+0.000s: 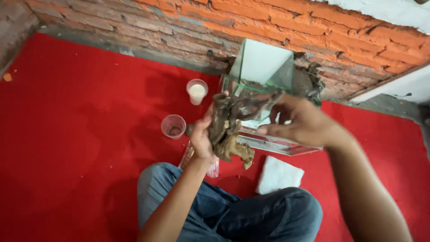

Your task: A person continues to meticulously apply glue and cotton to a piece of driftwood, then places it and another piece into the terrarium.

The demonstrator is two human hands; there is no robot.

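Driftwood, a gnarled brown piece (pixel 228 130), sits gripped in your left hand (pixel 201 139) before the small glass tank (pixel 262 67) while your right hand (pixel 300 121), fingers loosely spread, steadies its top.

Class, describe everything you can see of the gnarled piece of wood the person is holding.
The piece of wood is brown and grey, knobbly and twisted, like dry driftwood or root, with a lighter tan lump at its lower end. It is held roughly upright in the air in front of a small glass tank, above the red carpet. The left hand grips its left side; the right hand touches its upper right part.
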